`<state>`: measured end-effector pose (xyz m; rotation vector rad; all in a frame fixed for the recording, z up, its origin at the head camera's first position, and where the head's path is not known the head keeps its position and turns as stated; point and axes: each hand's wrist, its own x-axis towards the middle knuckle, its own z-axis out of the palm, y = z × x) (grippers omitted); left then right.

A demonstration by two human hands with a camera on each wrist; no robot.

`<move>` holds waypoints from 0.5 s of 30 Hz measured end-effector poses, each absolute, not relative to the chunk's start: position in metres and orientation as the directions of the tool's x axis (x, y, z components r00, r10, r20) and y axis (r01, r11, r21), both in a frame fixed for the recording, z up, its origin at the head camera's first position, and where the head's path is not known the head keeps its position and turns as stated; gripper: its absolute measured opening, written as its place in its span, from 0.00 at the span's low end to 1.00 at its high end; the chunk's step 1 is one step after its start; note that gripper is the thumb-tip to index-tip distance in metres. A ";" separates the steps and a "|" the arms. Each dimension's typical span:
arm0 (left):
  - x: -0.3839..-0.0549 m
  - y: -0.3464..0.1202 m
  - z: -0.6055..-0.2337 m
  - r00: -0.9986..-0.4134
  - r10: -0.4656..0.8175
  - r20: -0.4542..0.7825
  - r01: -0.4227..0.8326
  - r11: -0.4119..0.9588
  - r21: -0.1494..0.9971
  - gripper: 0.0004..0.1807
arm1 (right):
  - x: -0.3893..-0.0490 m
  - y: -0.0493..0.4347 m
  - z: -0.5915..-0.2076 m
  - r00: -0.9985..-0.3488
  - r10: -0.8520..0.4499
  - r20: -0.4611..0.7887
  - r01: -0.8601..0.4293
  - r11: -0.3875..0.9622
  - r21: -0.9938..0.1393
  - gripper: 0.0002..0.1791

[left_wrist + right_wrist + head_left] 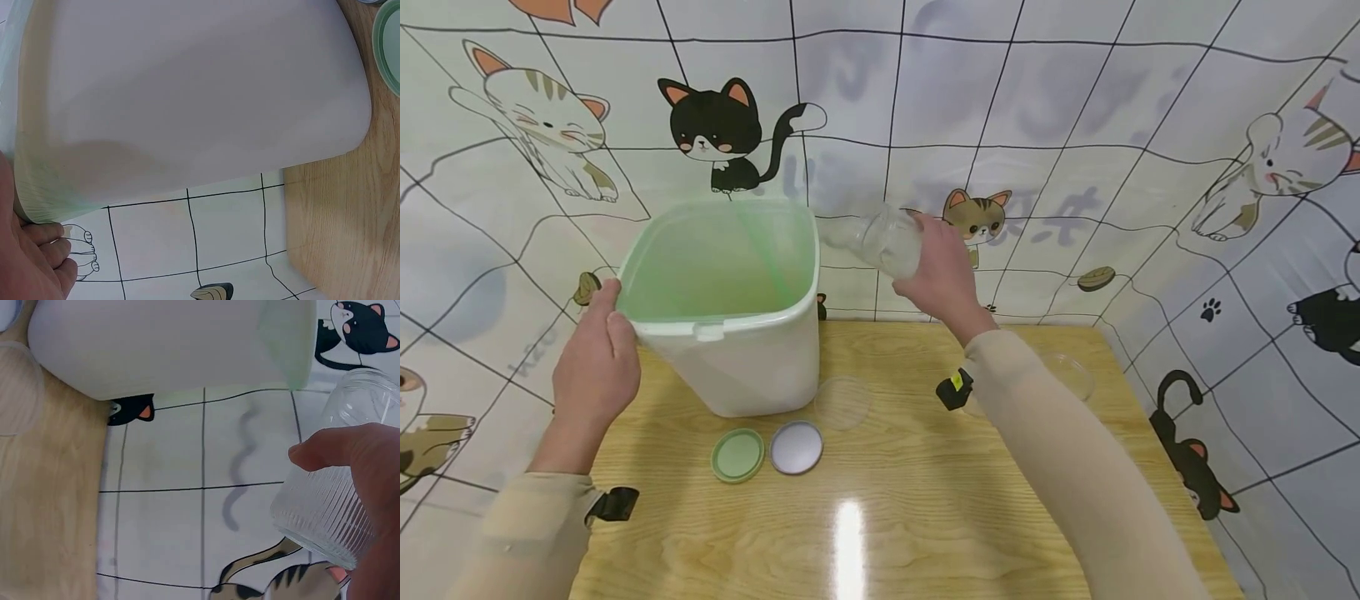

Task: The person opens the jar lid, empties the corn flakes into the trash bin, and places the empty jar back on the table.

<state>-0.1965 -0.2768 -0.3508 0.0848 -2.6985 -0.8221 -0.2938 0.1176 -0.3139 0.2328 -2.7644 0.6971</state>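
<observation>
A white bin (752,367) with a pale green liner bag (722,258) folded over its rim stands on the table's left side. At its left upper edge my left hand (598,358) grips the rim, fingers curled beside the liner in the left wrist view. My right hand (943,271) holds a clear ribbed glass jar (319,506) in the air right of the bin. The jar is tilted, its threaded mouth toward the bin; no lid shows on it. Motion blurs the jar's left end in the head view.
In front of the bin lie a green round lid (737,456) and a white round lid (797,447). A clear disc (842,402) is beside the bin's base; another clear round piece (1071,377) lies beyond my right forearm. A cat-print tiled wall backs the wooden table (910,517).
</observation>
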 end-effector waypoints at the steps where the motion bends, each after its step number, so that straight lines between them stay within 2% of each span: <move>1: -0.196 -0.277 -0.351 -0.948 -0.148 0.282 0.034 0.833 0.552 0.32 | -0.293 0.120 -0.319 -0.949 -0.076 0.306 -0.218 0.860 -0.462 0.51; 15: -0.197 -0.277 -0.352 -0.950 -0.149 0.275 0.027 0.836 0.549 0.33 | -0.279 0.142 -0.386 -0.982 0.042 0.185 -0.113 0.651 -0.750 0.54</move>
